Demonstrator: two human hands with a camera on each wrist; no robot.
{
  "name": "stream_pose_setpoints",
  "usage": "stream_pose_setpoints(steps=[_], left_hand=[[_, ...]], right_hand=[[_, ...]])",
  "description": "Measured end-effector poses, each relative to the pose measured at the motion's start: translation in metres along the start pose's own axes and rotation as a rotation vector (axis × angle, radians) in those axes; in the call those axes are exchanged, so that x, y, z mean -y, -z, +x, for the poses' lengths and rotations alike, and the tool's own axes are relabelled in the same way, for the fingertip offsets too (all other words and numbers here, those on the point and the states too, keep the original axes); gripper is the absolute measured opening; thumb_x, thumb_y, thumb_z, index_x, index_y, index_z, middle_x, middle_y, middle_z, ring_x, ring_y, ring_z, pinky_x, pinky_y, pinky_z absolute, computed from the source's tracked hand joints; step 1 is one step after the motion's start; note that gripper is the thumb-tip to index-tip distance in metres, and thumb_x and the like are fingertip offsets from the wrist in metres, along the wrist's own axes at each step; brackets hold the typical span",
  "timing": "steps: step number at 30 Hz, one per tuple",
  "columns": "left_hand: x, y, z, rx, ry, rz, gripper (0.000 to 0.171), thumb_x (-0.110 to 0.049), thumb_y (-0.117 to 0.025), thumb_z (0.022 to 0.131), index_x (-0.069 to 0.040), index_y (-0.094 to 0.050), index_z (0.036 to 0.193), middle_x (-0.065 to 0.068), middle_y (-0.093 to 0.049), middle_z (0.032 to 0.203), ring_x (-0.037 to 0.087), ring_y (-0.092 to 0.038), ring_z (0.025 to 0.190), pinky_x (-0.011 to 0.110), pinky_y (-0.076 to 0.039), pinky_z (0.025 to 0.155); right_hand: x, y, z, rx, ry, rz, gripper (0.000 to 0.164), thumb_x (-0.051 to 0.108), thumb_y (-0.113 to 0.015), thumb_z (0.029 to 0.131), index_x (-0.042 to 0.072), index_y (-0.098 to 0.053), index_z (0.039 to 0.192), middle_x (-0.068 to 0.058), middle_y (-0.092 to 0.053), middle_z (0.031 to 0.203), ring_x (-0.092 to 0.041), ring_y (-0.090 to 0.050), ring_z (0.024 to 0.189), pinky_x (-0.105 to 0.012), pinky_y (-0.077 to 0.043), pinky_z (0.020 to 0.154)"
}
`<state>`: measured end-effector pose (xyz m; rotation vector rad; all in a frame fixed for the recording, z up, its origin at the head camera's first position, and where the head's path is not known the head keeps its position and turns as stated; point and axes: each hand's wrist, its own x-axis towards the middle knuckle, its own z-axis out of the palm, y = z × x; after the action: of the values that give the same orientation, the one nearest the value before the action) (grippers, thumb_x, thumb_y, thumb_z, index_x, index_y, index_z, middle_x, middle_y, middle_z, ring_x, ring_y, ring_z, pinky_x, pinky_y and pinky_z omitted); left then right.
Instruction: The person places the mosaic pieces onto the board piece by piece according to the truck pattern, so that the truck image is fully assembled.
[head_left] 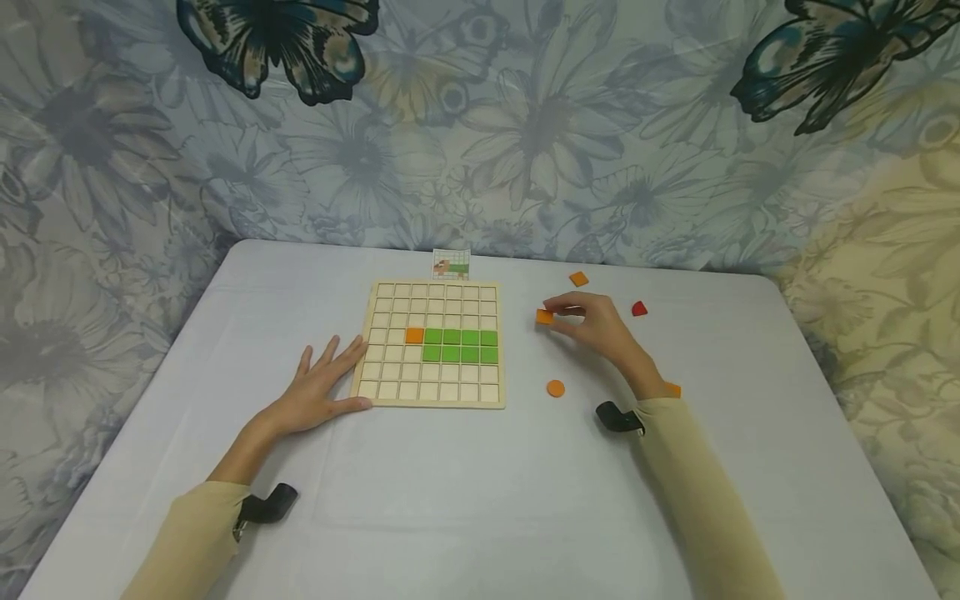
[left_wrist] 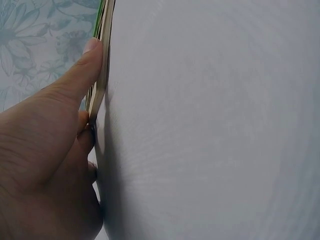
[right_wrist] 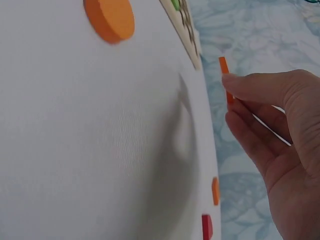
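A pale wooden grid board (head_left: 435,392) lies flat on the table. Two rows of green squares (head_left: 461,346) fill part of its middle, and one orange square (head_left: 414,335) sits at the left end of the upper row. My left hand (head_left: 318,392) rests at the board's left edge with fingers spread; in the left wrist view its thumb (left_wrist: 82,70) touches the board's rim. To the right of the board, my right hand (head_left: 592,325) pinches an orange square tile (head_left: 543,317) between thumb and fingertips, raised above the table, as the right wrist view also shows.
Loose on the table at right are an orange diamond (head_left: 578,278), a red piece (head_left: 639,308), an orange disc (head_left: 555,388) and an orange piece (head_left: 674,389) partly hidden by the right wrist. A small picture card (head_left: 451,264) stands behind the board.
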<state>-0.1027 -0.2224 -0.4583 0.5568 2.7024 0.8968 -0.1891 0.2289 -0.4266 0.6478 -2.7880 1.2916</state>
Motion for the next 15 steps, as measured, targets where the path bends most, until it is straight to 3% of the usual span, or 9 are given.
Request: stream_pose_setpoints(steps=[15], left_hand=[[0.000, 0.000, 0.000, 0.001, -0.006, -0.005, 0.095, -0.047, -0.072, 0.085, -0.009, -0.022, 0.157, 0.010, -0.015, 0.163, 0.039, 0.004, 0.149, 0.057, 0.017, 0.114]], right_hand=[[0.020, -0.029, 0.020, 0.052, 0.053, -0.001, 0.035, -0.003, -0.077, 0.081, -0.004, -0.069, 0.115, -0.014, -0.070, 0.112, -0.029, -0.066, 0.105, -0.042, -0.053, 0.095]])
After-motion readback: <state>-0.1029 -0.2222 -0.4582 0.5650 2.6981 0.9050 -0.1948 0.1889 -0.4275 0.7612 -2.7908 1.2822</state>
